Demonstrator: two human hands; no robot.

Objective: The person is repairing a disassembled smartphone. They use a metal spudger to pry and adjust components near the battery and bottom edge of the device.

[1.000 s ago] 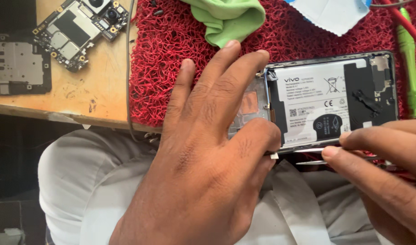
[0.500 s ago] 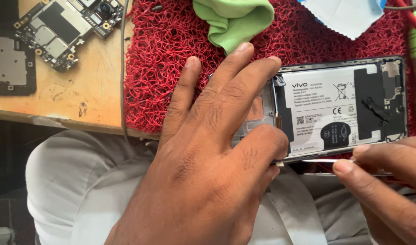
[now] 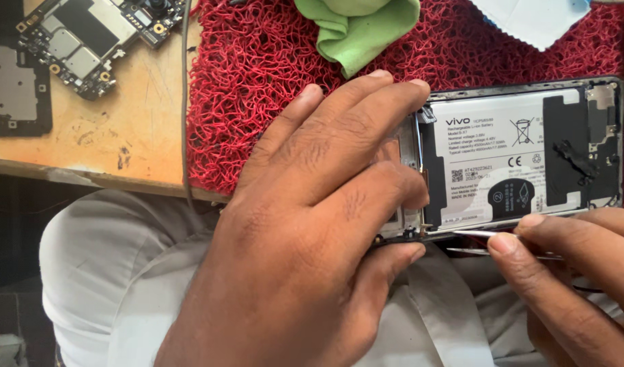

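Opened phone (image 3: 523,156), white battery showing, gripped by left hand (image 3: 305,224); right hand (image 3: 570,285) pinches tweezers (image 3: 485,234).

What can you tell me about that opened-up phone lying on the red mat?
The opened black phone lies flat, back cover off, partly on the red looped mat at the wooden table's near edge. A large white battery with a black patch fills its middle; small metal parts show at the right end. The left hand covers and grips its left end. The right hand holds thin metal tweezers whose tips meet the phone's near edge.
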